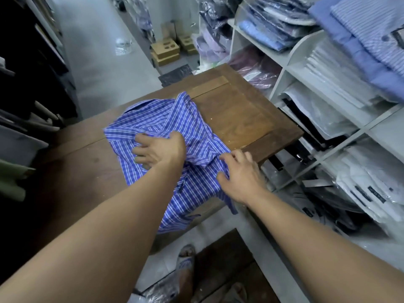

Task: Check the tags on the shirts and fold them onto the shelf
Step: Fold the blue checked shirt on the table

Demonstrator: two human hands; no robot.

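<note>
head view, looking down, close over table

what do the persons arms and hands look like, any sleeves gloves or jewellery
Both arms are bare along their whole visible length; no sleeve edge shows in the frame. The left hand and the right hand wear no gloves, and no watch, bracelet or ring can be seen on either wrist or on the fingers.
</note>
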